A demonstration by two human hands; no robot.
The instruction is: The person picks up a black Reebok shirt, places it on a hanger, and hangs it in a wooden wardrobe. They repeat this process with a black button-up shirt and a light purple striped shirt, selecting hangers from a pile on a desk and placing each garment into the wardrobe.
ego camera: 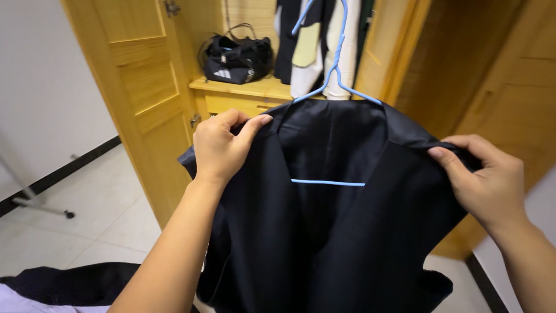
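Observation:
A dark navy garment (336,232) with a V neck hangs on a light blue hanger (336,75). The hanger's neck rises to the top edge of the view and its crossbar shows inside the neckline. My left hand (223,145) pinches the garment's left shoulder. At the right shoulder, my right hand (486,179) grips the fabric. Both hands hold the garment spread out in front of an open wooden wardrobe (145,87).
Inside the wardrobe a black bag (237,58) sits on a drawer unit (243,95), beside hanging clothes (313,40). The wardrobe's doors stand open on both sides. Dark cloth (69,284) lies at the lower left. A thin metal stand leg (40,206) crosses the tiled floor.

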